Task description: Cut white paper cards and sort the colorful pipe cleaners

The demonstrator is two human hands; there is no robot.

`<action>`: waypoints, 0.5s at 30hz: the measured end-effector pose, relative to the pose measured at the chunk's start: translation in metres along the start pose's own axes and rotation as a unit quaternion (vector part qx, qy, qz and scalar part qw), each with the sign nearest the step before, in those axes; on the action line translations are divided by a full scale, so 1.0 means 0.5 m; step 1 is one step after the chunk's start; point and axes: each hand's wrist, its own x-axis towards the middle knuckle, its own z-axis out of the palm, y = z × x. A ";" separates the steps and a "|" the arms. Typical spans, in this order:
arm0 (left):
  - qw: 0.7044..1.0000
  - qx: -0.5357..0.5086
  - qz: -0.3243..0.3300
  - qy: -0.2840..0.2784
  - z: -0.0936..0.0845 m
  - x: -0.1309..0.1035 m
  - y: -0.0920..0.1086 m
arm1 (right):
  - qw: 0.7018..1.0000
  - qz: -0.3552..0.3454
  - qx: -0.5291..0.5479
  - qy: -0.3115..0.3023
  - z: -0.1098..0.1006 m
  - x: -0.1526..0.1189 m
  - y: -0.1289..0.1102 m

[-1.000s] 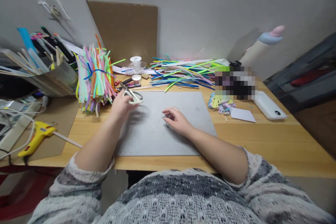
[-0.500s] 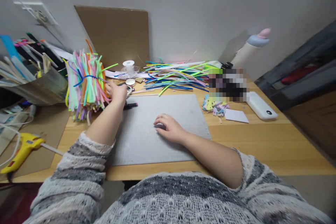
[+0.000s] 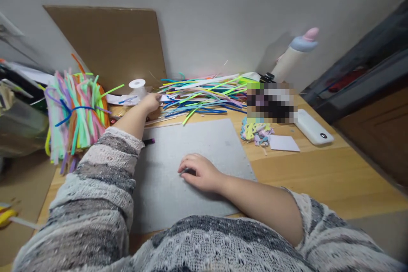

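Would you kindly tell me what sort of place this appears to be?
Probably a craft workspace: a tied bundle of multicoloured fuzzy stems, a flat grey rectangular mat and a round white spool share a pale wooden tabletop.

Tabletop: pale wood, grain visible. Grey mat flat toward front. Left: fuzzy-stick bundle upright, tied in blue. Back: loose fuzzy sticks, strewn. Right of mat: pastel scraps, white card beside, white rounded device beyond.
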 end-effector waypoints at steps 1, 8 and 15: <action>1.000 0.013 -0.006 -0.002 -0.006 0.009 -0.009 | 1.000 0.002 0.003 0.000 0.000 0.000 0.000; 0.996 0.084 -0.031 -0.001 -0.041 0.023 -0.070 | 1.000 0.009 0.007 -0.001 0.001 0.004 -0.001; 0.985 0.157 -0.060 -0.039 -0.063 0.024 -0.101 | 1.000 0.018 0.010 -0.013 0.001 0.005 -0.005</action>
